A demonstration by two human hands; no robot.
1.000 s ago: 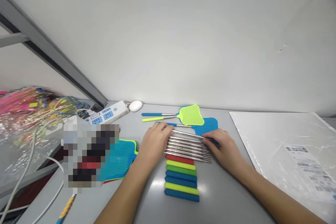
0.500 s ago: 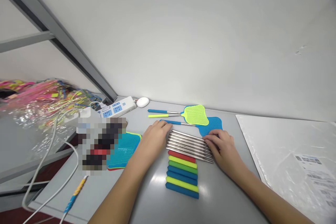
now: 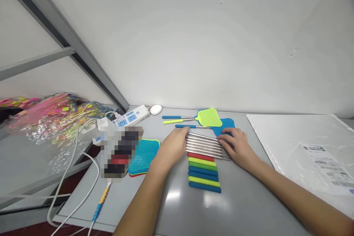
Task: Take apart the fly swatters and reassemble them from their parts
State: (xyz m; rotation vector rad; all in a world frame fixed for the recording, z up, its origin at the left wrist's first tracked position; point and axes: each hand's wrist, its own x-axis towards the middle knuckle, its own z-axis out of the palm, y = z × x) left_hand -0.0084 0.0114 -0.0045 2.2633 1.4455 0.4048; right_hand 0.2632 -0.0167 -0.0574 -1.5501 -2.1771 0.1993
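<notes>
A row of slim metal rods lies side by side on the grey table between my hands. My left hand is closed at their left ends, thumb and forefinger near the farthest rod; its other fingers are mostly hidden. At the right ends, my right hand has its fingers bent and the thumb and forefinger on the tips of the rods. Just nearer to me lies a column of coloured handle grips in red, yellow, green and blue. Beyond the rods lie assembled fly swatters, with a yellow head and a blue head.
Blue swatter heads are stacked left of my left arm, beside a blurred-out object. A power strip, a white mouse-shaped item and cables stand behind. Bagged goods lie far left; a white plastic package lies right.
The camera view has shifted, so the whole scene sits farther right and the near items higher. Both hands stay at the rod ends, with a slight shift of the right fingers.
</notes>
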